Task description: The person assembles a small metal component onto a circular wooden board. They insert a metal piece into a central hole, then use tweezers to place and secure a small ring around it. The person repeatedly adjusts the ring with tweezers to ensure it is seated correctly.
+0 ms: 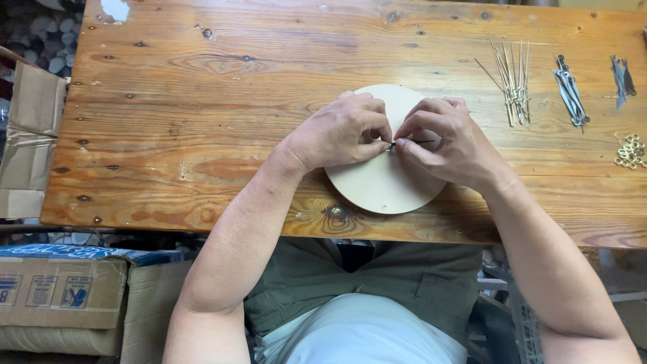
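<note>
Where the two hands meet over the middle of the round pale wooden disc (377, 185), a tiny dark part (391, 145) is pinched between fingertips, too small to make out beyond its colour. The left hand (337, 135) is curled nearly closed, thumb and forefinger pressed on that part from nine o'clock; the right hand (448, 138) closes on it from three o'clock, seemingly also holding a thin dark pin (421, 141). The disc lies flat near the surface's (202, 135) front edge, at six o'clock, and slightly overhangs it, so a hard press on that side could tip or slide it toward the lap. A slipping pinch could let the small part spring away and be lost among the wood grain. At two o'clock lie pale thin rods (513, 81), then dark metal pieces (571, 91) and small brass rings (631, 151); a sweeping right forearm could scatter them.
</note>
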